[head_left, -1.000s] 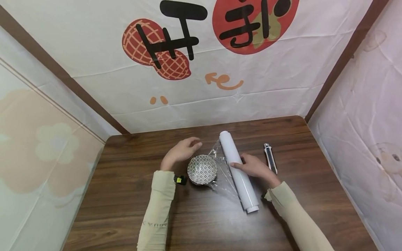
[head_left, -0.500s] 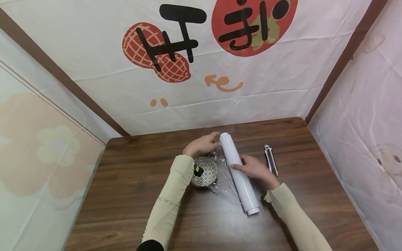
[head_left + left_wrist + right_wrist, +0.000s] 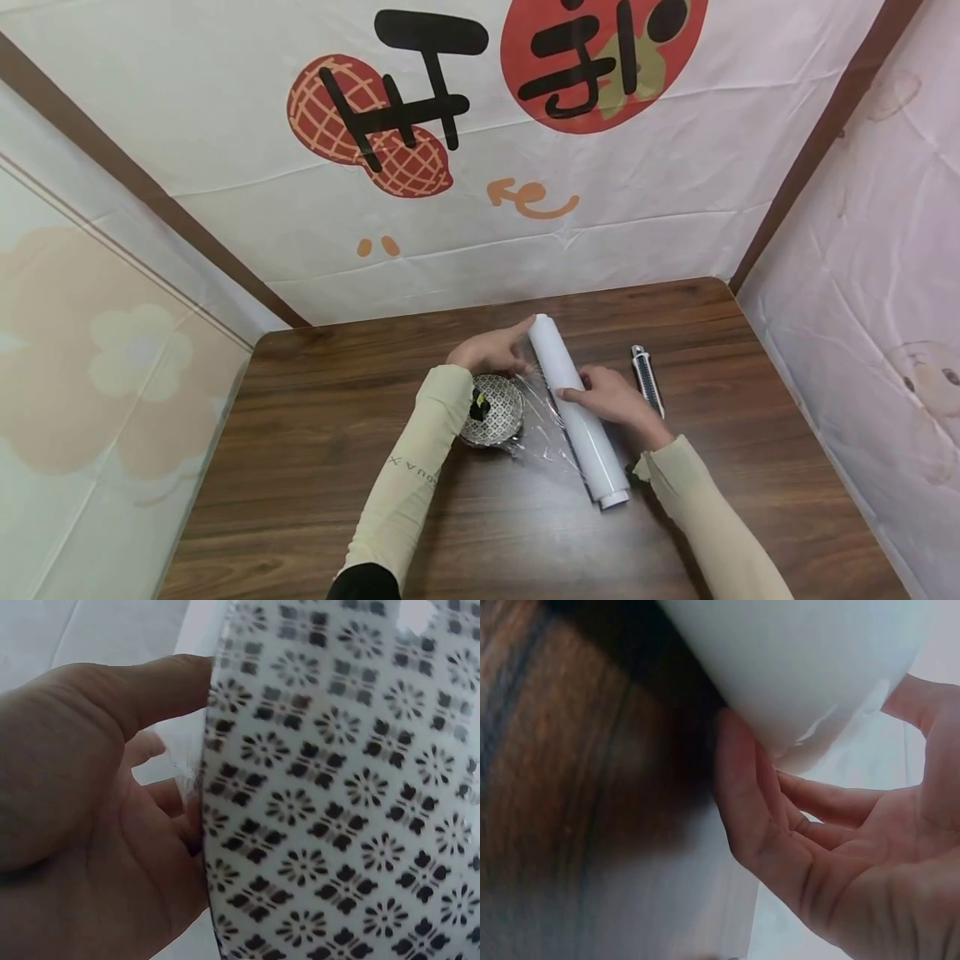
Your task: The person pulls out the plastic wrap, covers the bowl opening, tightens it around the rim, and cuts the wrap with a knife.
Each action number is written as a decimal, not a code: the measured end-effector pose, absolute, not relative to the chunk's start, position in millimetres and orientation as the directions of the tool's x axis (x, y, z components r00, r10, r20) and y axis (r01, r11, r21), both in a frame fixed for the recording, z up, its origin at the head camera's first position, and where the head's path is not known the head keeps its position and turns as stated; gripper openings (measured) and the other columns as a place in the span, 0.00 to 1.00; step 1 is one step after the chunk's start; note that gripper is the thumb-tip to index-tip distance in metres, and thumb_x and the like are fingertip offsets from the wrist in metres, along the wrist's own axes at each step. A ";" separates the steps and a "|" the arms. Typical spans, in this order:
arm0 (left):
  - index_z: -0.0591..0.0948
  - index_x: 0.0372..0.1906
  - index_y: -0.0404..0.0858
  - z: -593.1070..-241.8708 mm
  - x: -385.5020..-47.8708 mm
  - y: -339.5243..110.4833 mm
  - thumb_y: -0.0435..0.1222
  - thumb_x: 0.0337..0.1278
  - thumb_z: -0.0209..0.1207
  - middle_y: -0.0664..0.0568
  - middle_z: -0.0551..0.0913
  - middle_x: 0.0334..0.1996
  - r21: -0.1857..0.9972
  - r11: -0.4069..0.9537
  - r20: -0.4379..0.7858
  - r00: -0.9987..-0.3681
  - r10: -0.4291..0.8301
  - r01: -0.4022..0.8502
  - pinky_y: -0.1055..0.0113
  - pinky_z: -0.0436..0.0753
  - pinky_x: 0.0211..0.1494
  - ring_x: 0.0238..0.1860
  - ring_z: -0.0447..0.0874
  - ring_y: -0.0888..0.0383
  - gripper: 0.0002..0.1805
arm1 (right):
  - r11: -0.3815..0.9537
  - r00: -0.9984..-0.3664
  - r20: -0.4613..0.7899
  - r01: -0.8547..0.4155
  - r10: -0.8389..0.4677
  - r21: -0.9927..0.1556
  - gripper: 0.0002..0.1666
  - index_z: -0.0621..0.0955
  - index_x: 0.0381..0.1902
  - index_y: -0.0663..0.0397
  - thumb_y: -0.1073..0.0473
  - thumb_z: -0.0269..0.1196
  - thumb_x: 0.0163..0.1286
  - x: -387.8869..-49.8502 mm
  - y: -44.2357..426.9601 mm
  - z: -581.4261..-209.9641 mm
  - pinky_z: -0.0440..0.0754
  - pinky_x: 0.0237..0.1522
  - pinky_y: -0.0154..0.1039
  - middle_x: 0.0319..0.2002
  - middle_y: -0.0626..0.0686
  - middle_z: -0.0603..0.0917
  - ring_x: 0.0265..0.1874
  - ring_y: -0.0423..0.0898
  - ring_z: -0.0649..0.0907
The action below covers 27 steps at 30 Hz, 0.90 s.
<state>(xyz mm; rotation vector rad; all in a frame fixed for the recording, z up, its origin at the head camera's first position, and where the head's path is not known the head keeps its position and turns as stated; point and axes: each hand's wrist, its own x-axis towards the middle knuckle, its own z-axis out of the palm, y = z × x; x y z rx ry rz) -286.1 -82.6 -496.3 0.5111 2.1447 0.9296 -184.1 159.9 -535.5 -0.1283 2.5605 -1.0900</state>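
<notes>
A patterned bowl [image 3: 504, 410] stands on the table, partly covered by my left wrist; its printed side [image 3: 337, 780] fills much of the left wrist view. Clear plastic film [image 3: 546, 437] stretches between the bowl and a white roll [image 3: 588, 442]. My left hand [image 3: 491, 350] is beyond the bowl, pinching the film beside the roll's far end, its fingertips partly hidden. My right hand [image 3: 611, 396] grips the roll's middle from the right, thumb on top; in the right wrist view its fingers [image 3: 739, 772] curl beneath the roll [image 3: 802, 667].
A utility knife [image 3: 647, 379] lies on the brown wooden table [image 3: 300, 467], to the right of the roll. Printed white cloth [image 3: 480, 283] hangs behind the far edge, with more cloth at both sides.
My left hand has moved right and away from me, over beyond the bowl to the roll's far end, taking hold of film. The roll has shifted slightly right with my right hand still gripping it.
</notes>
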 end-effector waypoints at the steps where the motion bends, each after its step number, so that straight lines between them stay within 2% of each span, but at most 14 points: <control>1: 0.38 0.87 0.59 -496.0 -286.0 -83.8 0.29 0.66 0.67 0.44 0.88 0.39 0.745 0.663 -0.465 -0.655 0.595 0.074 0.65 0.84 0.42 0.39 0.86 0.53 0.60 | 0.702 -0.933 -0.289 0.060 -0.212 -0.709 0.33 0.84 0.55 0.60 0.36 0.66 0.71 -184.0 160.6 -534.3 0.82 0.31 0.39 0.37 0.56 0.87 0.31 0.47 0.84; 5: 0.42 0.87 0.61 -496.2 -286.3 -85.9 0.29 0.63 0.70 0.46 0.86 0.37 0.740 0.669 -0.462 -0.672 0.579 0.068 0.66 0.82 0.39 0.37 0.84 0.55 0.61 | 0.714 -0.933 -0.310 0.090 -0.184 -0.695 0.35 0.82 0.59 0.61 0.36 0.66 0.71 -182.4 162.3 -529.0 0.83 0.32 0.40 0.41 0.57 0.88 0.33 0.47 0.85; 8: 0.43 0.86 0.63 -498.6 -287.2 -85.8 0.29 0.61 0.72 0.45 0.83 0.40 0.741 0.667 -0.447 -0.687 0.573 0.075 0.68 0.81 0.39 0.38 0.81 0.56 0.62 | 0.722 -0.935 -0.310 0.093 -0.174 -0.686 0.35 0.82 0.59 0.62 0.37 0.66 0.72 -181.2 162.0 -527.1 0.83 0.32 0.40 0.41 0.58 0.88 0.33 0.47 0.85; 10: 0.41 0.86 0.62 -500.7 -287.9 -85.6 0.30 0.59 0.73 0.41 0.82 0.44 0.747 0.660 -0.429 -0.697 0.575 0.085 0.68 0.80 0.40 0.40 0.80 0.54 0.64 | 0.727 -0.938 -0.305 0.094 -0.165 -0.681 0.34 0.82 0.58 0.62 0.37 0.66 0.72 -181.0 161.3 -527.2 0.83 0.32 0.40 0.41 0.57 0.88 0.32 0.47 0.85; 12: 0.40 0.86 0.62 -502.5 -288.8 -85.0 0.29 0.58 0.74 0.38 0.80 0.58 0.771 0.632 -0.403 -0.707 0.581 0.080 0.69 0.80 0.44 0.47 0.79 0.53 0.66 | 0.735 -0.941 -0.299 0.089 -0.159 -0.672 0.35 0.82 0.58 0.62 0.37 0.66 0.72 -181.1 161.3 -528.4 0.83 0.31 0.40 0.41 0.57 0.88 0.32 0.47 0.85; 13: 0.40 0.87 0.60 -502.8 -289.5 -84.6 0.29 0.58 0.74 0.35 0.78 0.60 0.788 0.611 -0.391 -0.709 0.587 0.072 0.68 0.81 0.45 0.48 0.79 0.51 0.66 | 0.737 -0.941 -0.296 0.083 -0.163 -0.670 0.36 0.82 0.59 0.62 0.36 0.66 0.72 -181.0 162.0 -528.5 0.83 0.31 0.39 0.41 0.57 0.88 0.32 0.46 0.85; 15: 0.42 0.87 0.55 -502.7 -290.7 -83.7 0.30 0.60 0.72 0.32 0.76 0.63 0.810 0.581 -0.359 -0.718 0.596 0.077 0.65 0.83 0.46 0.50 0.81 0.47 0.62 | 0.740 -0.945 -0.280 0.067 -0.169 -0.670 0.37 0.82 0.60 0.63 0.35 0.65 0.72 -180.9 165.6 -527.4 0.82 0.32 0.39 0.42 0.57 0.89 0.33 0.46 0.85; 17: 0.48 0.84 0.49 -502.4 -292.5 -82.6 0.31 0.66 0.69 0.32 0.77 0.63 0.820 0.563 -0.328 -0.726 0.604 0.098 0.64 0.85 0.46 0.50 0.84 0.46 0.52 | 0.736 -0.952 -0.258 0.055 -0.166 -0.675 0.38 0.81 0.61 0.63 0.35 0.65 0.73 -179.8 172.5 -525.0 0.82 0.33 0.39 0.42 0.58 0.88 0.34 0.46 0.85; 19: 0.54 0.80 0.46 -501.0 -293.6 -81.4 0.32 0.72 0.64 0.33 0.81 0.52 0.814 0.567 -0.308 -0.732 0.608 0.128 0.61 0.86 0.44 0.45 0.87 0.42 0.41 | 0.743 -0.964 -0.225 0.049 -0.140 -0.667 0.38 0.80 0.62 0.64 0.35 0.64 0.75 -176.7 182.2 -521.2 0.83 0.35 0.41 0.43 0.59 0.88 0.35 0.47 0.85; 21: 0.58 0.77 0.45 -499.4 -294.6 -80.6 0.33 0.75 0.59 0.36 0.83 0.50 0.788 0.591 -0.291 -0.740 0.607 0.174 0.62 0.85 0.43 0.45 0.89 0.43 0.33 | 0.776 -0.979 -0.187 0.055 -0.083 -0.629 0.36 0.80 0.61 0.66 0.38 0.63 0.75 -171.8 193.4 -517.7 0.84 0.38 0.46 0.44 0.62 0.87 0.37 0.51 0.85; 25: 0.64 0.78 0.43 -496.0 -296.0 -80.5 0.34 0.78 0.55 0.37 0.84 0.54 0.743 0.627 -0.280 -0.740 0.611 0.236 0.60 0.86 0.47 0.48 0.91 0.43 0.29 | 0.859 -0.984 -0.175 0.117 0.033 -0.498 0.36 0.76 0.59 0.74 0.42 0.63 0.76 -159.0 210.5 -515.8 0.81 0.41 0.56 0.47 0.72 0.80 0.43 0.62 0.81; 27: 0.67 0.79 0.43 -495.2 -297.3 -81.4 0.34 0.78 0.54 0.38 0.84 0.57 0.715 0.646 -0.271 -0.745 0.610 0.268 0.59 0.86 0.50 0.49 0.91 0.44 0.29 | 0.877 -0.979 -0.189 0.151 0.070 -0.455 0.37 0.74 0.58 0.77 0.43 0.64 0.75 -154.4 215.0 -518.6 0.80 0.41 0.57 0.47 0.74 0.77 0.43 0.64 0.78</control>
